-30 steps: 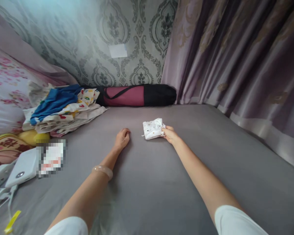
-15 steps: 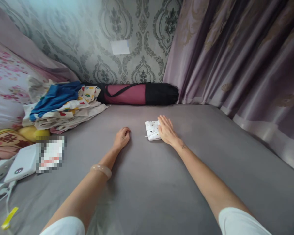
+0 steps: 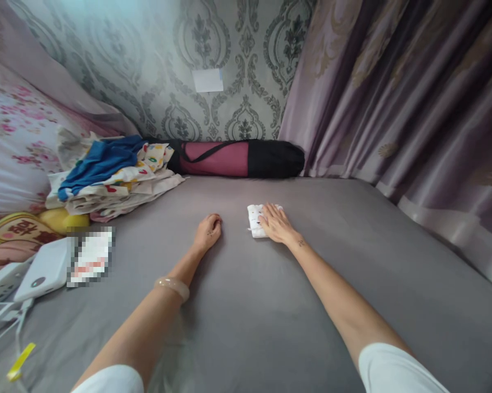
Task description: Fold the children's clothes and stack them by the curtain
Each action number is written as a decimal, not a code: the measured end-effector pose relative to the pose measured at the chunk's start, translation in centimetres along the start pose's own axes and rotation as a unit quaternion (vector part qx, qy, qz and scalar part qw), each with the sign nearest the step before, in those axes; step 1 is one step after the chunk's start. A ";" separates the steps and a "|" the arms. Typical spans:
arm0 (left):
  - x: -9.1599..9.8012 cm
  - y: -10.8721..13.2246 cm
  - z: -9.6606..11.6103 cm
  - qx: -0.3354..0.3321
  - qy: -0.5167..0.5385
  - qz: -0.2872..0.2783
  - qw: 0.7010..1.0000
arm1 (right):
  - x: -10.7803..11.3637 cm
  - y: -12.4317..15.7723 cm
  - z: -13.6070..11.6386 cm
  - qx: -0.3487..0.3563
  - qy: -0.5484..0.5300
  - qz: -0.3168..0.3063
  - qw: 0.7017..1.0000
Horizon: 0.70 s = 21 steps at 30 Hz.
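A small folded white cloth with a fine print lies on the grey bed sheet. My right hand rests flat on its right part, fingers stretched out and pointing away from me; the palm hides much of that side. To the left, apart from the cloth, my left hand lies on the sheet with its fingers curled in. Whether anything is inside those curled fingers is hidden.
A heap of clothes lies at the back left. Along the wall runs a pink and black roll bag. At left are a white power bank, a power strip and cables. Purple curtains hang at right.
My right hand has come down from the cloth's right edge and now lies flatter across it. The left hand keeps its place. The whole view has shifted slightly.
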State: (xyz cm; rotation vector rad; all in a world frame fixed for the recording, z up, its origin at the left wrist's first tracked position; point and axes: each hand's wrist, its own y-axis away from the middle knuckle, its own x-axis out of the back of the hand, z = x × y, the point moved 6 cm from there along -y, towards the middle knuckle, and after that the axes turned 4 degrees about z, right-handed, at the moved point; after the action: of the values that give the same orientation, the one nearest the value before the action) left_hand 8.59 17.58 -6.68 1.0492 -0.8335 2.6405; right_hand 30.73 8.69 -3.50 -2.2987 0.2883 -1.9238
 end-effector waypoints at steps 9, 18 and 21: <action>0.2 0.0 0.3 0.007 -0.002 -0.009 1.000 | -1.9 0.6 -4.0 0.064 -0.034 -0.012 0.997; 0.4 -0.2 0.3 0.007 -0.014 -0.008 1.000 | -1.8 0.2 -3.6 0.049 -0.110 -0.057 0.991; 0.5 -0.1 0.2 -0.001 -0.016 -0.010 1.000 | -0.2 0.3 -3.0 0.025 -0.162 -0.028 0.986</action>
State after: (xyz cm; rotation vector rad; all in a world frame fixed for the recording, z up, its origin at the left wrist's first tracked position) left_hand 8.35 17.54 -6.15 1.0973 -0.8277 2.6132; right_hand 27.70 8.48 -3.27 -2.5560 0.1382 -1.5236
